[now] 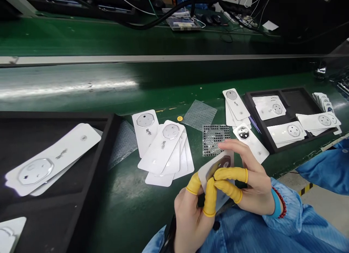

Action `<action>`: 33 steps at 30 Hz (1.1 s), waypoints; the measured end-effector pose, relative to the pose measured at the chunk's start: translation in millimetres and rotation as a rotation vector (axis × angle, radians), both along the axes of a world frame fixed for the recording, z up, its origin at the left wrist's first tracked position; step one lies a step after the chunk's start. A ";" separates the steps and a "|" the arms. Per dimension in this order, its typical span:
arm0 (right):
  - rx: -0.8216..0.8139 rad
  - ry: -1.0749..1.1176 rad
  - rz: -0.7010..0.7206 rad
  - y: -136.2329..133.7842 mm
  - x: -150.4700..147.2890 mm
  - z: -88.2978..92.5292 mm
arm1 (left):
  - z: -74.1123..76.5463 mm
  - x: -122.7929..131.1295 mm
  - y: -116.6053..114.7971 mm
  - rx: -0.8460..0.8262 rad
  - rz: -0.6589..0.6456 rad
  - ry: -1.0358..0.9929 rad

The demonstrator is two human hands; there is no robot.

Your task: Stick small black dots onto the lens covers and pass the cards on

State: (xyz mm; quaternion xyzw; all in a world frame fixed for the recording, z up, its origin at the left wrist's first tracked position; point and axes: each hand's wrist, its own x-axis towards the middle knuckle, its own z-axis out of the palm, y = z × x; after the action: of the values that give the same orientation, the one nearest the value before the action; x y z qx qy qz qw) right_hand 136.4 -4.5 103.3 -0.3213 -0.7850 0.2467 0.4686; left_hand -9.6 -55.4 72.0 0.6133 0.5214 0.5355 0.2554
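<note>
Both hands meet low in the middle of the view, over the near edge of the green belt (pixel 136 216). My left hand (pixel 192 213) and my right hand (pixel 245 184) wear yellow finger cots and together pinch a white card with a round dark lens part (pixel 218 165). The right fingers lie across the card's face. My left thumb and forefinger press its lower edge. Just beyond the hands lies a small perforated film sheet (pixel 214 138) and another white card with a dark lens (pixel 249 140).
A fanned pile of white cards (pixel 163 151) lies left of the hands. A black tray (pixel 275 147) at the right holds more cards, with a stack (pixel 236 107) beside it. A black tray (pixel 89 173) at the left holds cards too. A second blue sleeve (pixel 327 165) shows at far right.
</note>
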 end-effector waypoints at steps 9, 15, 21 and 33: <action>-0.060 0.104 -0.004 -4.4 -2.9 -8.2 | 8.6 -0.2 4.6 0.014 -0.088 -0.109; -0.041 0.136 -0.004 -1.7 -4.6 -14.9 | 9.9 3.1 1.2 -0.085 -0.101 -0.222; -0.052 0.141 -0.065 -1.4 -3.5 -13.0 | 10.0 2.9 0.5 -0.117 -0.095 -0.245; -0.649 0.431 0.034 6.8 -7.7 -12.8 | 10.5 4.7 3.6 -0.154 -0.058 -0.230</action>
State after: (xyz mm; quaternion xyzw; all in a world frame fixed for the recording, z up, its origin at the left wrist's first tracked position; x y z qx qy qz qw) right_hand 128.6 2.3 90.5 -0.3806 -0.5549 0.5519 0.4926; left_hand -4.9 -51.8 82.5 0.5413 0.5102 0.5532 0.3750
